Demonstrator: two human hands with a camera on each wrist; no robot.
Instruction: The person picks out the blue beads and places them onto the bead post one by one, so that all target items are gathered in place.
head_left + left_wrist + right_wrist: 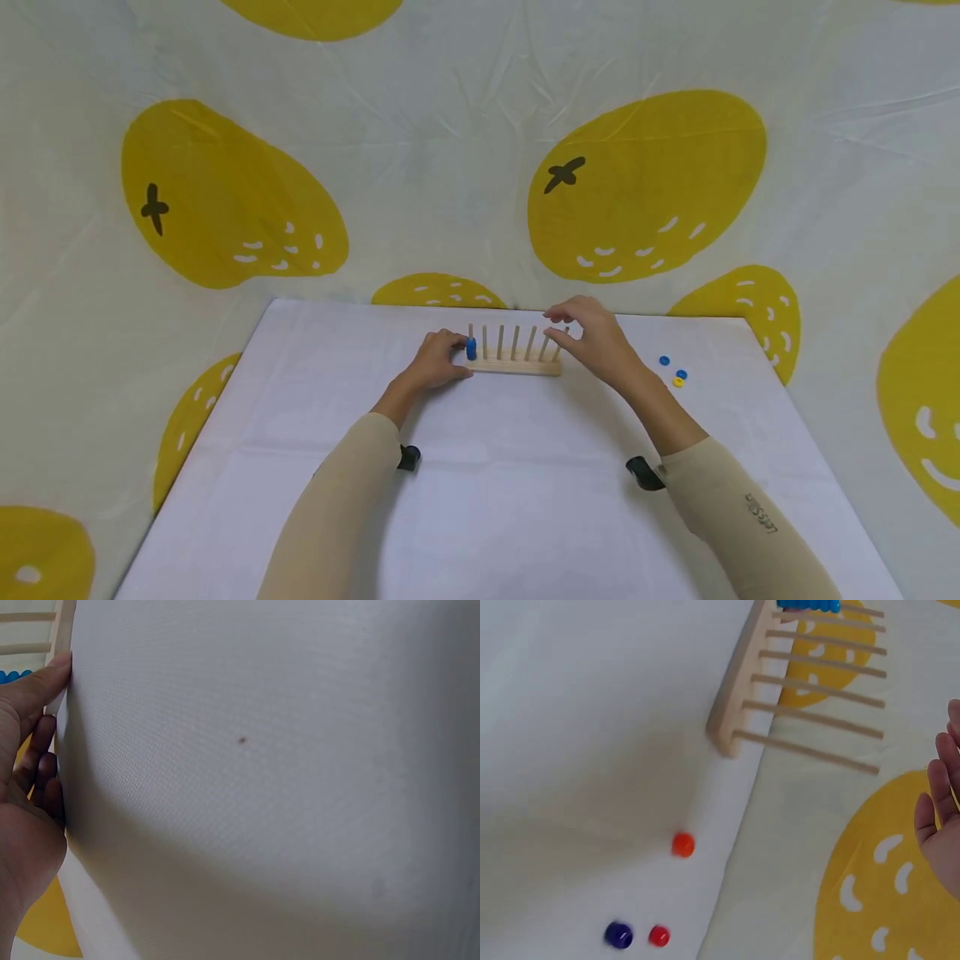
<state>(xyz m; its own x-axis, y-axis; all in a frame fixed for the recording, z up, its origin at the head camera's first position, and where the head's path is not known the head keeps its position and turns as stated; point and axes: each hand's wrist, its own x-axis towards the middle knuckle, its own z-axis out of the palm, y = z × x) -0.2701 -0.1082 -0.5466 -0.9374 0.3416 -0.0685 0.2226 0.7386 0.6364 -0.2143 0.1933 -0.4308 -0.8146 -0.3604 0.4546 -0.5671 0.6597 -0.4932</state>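
A wooden peg rack (pixel 517 365) with several upright pegs stands toward the back of the table. Blue beads (pixel 471 348) are stacked on its leftmost peg. My left hand (pixel 435 360) holds the rack's left end, thumb at the front edge and fingers around the far side; in the left wrist view its thumb (pixel 52 679) lies along the base. Above the rack's right end is my right hand (pixel 592 335), thumb and fingers apart with nothing between them. It also shows at the edge of the right wrist view.
Two blue beads, one of them nearer (pixel 682 374), and a yellow bead (pixel 678 382) lie right of the rack. An orange bead (pixel 683 844), a red bead (pixel 659 935) and a dark blue bead (pixel 619 934) lie beyond its right end. A patterned cloth (pixel 450 167) hangs behind the table.
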